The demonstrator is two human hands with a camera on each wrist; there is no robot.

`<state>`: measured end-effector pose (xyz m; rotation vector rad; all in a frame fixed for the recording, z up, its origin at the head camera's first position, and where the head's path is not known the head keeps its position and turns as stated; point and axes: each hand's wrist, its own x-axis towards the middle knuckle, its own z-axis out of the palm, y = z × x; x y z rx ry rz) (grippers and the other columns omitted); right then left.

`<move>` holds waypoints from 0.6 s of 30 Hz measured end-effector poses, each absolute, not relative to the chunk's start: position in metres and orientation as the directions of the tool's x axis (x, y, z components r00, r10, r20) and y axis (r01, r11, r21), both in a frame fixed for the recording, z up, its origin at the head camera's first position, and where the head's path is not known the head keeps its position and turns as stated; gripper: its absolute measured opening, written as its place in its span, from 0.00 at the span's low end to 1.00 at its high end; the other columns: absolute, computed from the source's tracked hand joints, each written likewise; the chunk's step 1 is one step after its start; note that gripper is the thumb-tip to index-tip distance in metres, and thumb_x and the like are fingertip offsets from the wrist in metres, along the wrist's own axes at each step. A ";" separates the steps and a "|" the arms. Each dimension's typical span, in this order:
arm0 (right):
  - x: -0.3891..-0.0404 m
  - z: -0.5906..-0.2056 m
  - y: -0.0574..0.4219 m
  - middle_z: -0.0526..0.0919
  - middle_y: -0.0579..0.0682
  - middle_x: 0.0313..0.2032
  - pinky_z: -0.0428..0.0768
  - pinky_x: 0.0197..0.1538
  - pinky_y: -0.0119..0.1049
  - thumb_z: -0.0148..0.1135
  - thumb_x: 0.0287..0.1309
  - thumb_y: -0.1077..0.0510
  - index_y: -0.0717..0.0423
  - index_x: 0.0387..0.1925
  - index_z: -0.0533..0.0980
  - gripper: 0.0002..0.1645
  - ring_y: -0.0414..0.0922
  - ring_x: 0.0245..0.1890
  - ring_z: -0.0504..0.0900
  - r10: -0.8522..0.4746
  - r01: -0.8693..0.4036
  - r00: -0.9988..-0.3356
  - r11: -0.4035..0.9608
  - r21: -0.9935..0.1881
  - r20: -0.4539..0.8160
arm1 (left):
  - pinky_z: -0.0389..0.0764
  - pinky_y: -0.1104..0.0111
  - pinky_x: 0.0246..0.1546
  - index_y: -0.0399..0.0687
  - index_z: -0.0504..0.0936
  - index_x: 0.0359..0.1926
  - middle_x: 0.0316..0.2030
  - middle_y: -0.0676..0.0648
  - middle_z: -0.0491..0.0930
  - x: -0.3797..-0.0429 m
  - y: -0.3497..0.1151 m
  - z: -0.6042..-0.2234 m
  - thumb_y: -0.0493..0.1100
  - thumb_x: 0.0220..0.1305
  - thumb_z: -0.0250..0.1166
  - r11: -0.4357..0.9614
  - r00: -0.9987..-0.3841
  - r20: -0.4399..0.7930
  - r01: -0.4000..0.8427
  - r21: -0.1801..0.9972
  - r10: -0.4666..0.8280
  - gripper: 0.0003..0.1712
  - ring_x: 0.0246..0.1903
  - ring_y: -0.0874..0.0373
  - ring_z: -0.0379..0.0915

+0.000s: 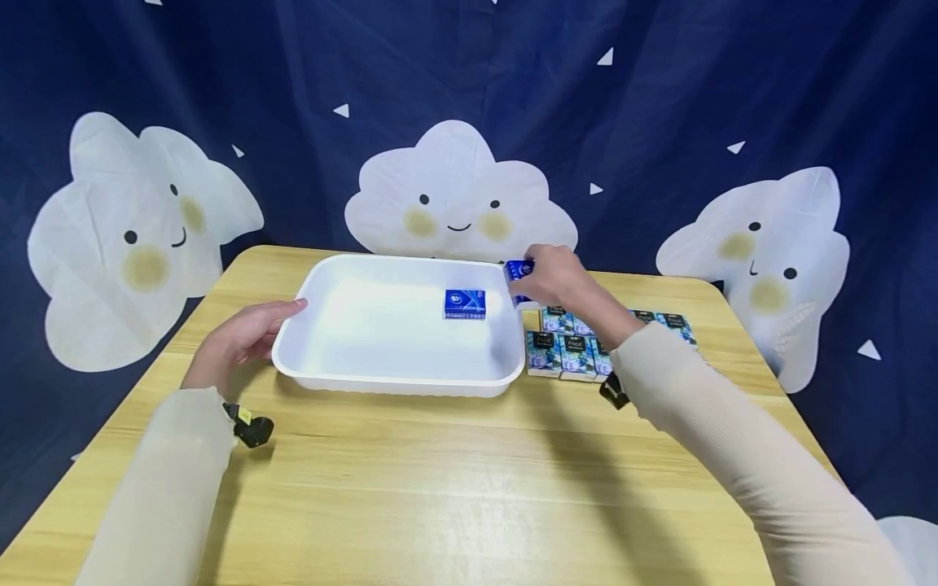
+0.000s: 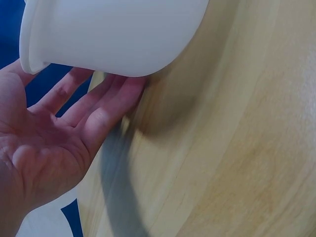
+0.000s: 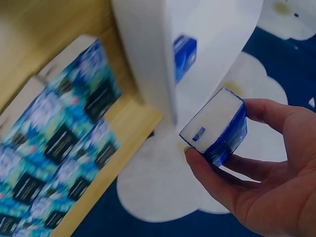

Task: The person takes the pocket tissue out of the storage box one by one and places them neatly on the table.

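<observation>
A white plastic tray [image 1: 352,325] stands on the table, its left end in my left hand [image 1: 252,330]. The thumb lies at the rim, and in the left wrist view the fingers [image 2: 98,106] reach under the tray's outer wall. My right hand [image 1: 554,277] pinches a small blue tissue pack [image 3: 219,123] between thumb and fingers, above the tray's right rim. Its white side shows in the right wrist view. Inside the tray, toward the right, lies another blue tissue pack [image 1: 465,303].
Right of the tray, several tissue packs with blue floral print [image 1: 577,355] lie in rows, partly hidden by my right forearm. A dark blue curtain [image 1: 469,73] with white clouds hangs behind the wooden table [image 1: 410,472].
</observation>
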<state>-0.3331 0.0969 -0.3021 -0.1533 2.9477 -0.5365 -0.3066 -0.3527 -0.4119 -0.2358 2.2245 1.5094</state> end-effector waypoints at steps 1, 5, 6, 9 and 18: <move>-0.333 -0.302 0.103 0.79 0.60 0.56 0.82 0.56 0.49 0.68 0.59 0.45 0.60 0.66 0.71 0.38 0.56 0.52 0.79 -0.119 -0.070 -0.986 0.933 -0.354 -0.118 | 0.83 0.69 0.42 0.39 0.50 0.79 0.38 0.62 0.85 -0.306 -0.353 -0.411 0.67 0.73 0.54 0.392 -0.888 -0.448 -0.379 0.839 0.101 0.50 0.39 0.68 0.83; -0.335 -0.304 0.126 0.78 0.63 0.58 0.81 0.57 0.52 0.67 0.60 0.44 0.60 0.68 0.69 0.40 0.58 0.54 0.78 -0.099 -0.050 -0.987 0.938 -0.342 -0.127 | 0.83 0.69 0.42 0.40 0.50 0.80 0.40 0.61 0.86 -0.307 -0.355 -0.413 0.68 0.72 0.54 0.406 -0.888 -0.451 -0.379 0.831 0.094 0.51 0.39 0.67 0.83; -0.335 -0.305 0.131 0.78 0.64 0.58 0.81 0.58 0.53 0.66 0.60 0.44 0.60 0.68 0.68 0.40 0.59 0.55 0.78 -0.098 -0.049 -0.987 0.939 -0.340 -0.129 | 0.83 0.69 0.42 0.40 0.50 0.80 0.41 0.61 0.86 -0.307 -0.356 -0.413 0.69 0.72 0.54 0.413 -0.889 -0.450 -0.377 0.829 0.091 0.51 0.39 0.67 0.83; -0.334 -0.309 0.149 0.76 0.65 0.61 0.80 0.59 0.55 0.65 0.61 0.44 0.61 0.70 0.67 0.42 0.60 0.57 0.76 -0.086 -0.032 -0.985 0.942 -0.333 -0.150 | 0.83 0.69 0.43 0.41 0.51 0.79 0.42 0.59 0.86 -0.307 -0.357 -0.416 0.70 0.71 0.54 0.418 -0.890 -0.447 -0.374 0.828 0.090 0.52 0.40 0.67 0.83; -0.326 -0.327 0.211 0.74 0.71 0.59 0.80 0.55 0.58 0.65 0.60 0.43 0.68 0.69 0.66 0.45 0.64 0.52 0.76 -0.057 -0.005 -0.983 0.959 -0.283 -0.176 | 0.83 0.69 0.42 0.41 0.49 0.80 0.39 0.62 0.85 -0.311 -0.357 -0.418 0.70 0.71 0.55 0.410 -0.884 -0.459 -0.388 0.826 0.087 0.53 0.39 0.67 0.83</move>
